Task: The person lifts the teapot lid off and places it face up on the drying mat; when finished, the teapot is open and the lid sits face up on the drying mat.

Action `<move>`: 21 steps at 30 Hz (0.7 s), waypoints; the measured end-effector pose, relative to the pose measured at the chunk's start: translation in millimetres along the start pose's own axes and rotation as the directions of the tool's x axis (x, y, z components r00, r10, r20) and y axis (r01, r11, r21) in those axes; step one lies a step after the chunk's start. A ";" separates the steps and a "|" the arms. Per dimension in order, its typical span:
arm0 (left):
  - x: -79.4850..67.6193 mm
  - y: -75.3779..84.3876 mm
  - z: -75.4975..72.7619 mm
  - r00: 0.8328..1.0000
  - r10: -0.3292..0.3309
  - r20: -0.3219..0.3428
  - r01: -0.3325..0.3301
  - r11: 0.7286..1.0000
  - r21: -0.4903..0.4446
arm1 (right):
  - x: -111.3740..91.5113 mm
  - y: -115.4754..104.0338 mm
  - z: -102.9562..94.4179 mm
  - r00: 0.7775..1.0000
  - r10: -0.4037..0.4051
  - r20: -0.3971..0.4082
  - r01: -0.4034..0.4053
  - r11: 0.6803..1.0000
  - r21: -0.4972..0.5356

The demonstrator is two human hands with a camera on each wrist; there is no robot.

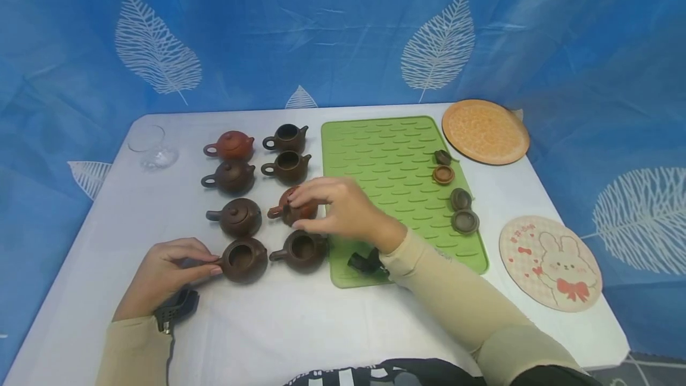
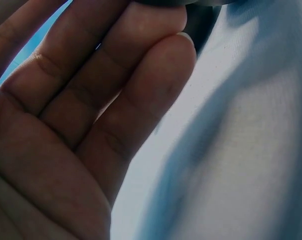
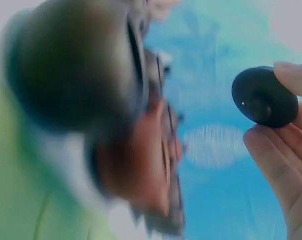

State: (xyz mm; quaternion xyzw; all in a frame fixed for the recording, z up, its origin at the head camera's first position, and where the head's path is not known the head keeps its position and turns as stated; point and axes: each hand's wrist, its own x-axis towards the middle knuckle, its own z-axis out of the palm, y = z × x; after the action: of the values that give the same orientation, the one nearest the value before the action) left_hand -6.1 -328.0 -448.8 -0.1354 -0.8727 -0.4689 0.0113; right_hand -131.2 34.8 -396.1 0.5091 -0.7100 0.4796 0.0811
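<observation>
My left hand (image 1: 177, 270) pinches the handle of a dark brown teapot (image 1: 253, 262) without a lid, at the near end of the left column. In the left wrist view the fingers (image 2: 160, 75) come together at a dark edge at the top. My right hand (image 1: 343, 210) pinches a small dark round lid (image 3: 264, 97) between thumb and fingers. In the head view this hand is over a reddish-brown teapot (image 1: 311, 195) in the second column, partly covering it. Just nearer stands another lidless dark teapot (image 1: 303, 249).
Three lidded teapots, including a red one (image 1: 231, 146), stand in the left column. Two lidless ones (image 1: 289, 167) are behind my right hand. Several small lids (image 1: 465, 221) lie on the green mat (image 1: 375, 153). A clear glass item (image 1: 159, 157) and two round mats (image 1: 549, 264) flank these.
</observation>
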 end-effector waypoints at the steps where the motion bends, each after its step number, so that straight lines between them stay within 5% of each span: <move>1: -0.3 0.0 -0.1 1.000 0.003 0.000 -0.003 1.000 0.000 | -7.6 3.3 -8.6 0.998 0.051 -0.028 -0.050 0.998 0.027; 5: -0.3 0.1 0.2 1.000 -0.014 -0.009 0.014 1.000 0.021 | -42.8 17.7 -45.5 0.954 0.278 -0.109 -0.262 0.955 0.141; 10: 1.4 1.2 1.4 1.000 -0.012 -0.009 0.012 1.000 0.021 | -91.3 34.3 -92.2 0.856 0.483 -0.186 -0.452 0.873 0.185; 17: 0.5 3.1 1.7 0.999 -0.035 -0.010 0.036 0.999 0.040 | -139.9 45.7 -140.0 0.747 0.581 -0.324 -0.604 0.796 0.035; 21: -0.1 2.9 1.9 0.999 -0.049 -0.008 0.049 0.998 0.050 | -156.4 46.8 -154.6 0.738 0.580 -0.345 -0.651 0.746 -0.140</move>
State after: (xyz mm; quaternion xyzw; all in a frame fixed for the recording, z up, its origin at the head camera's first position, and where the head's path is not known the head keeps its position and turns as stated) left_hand -5.1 -324.9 -447.6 -0.1120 -0.8873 -0.4473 0.0062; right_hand -153.1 254.7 -437.1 0.1558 -0.8746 0.4521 0.0798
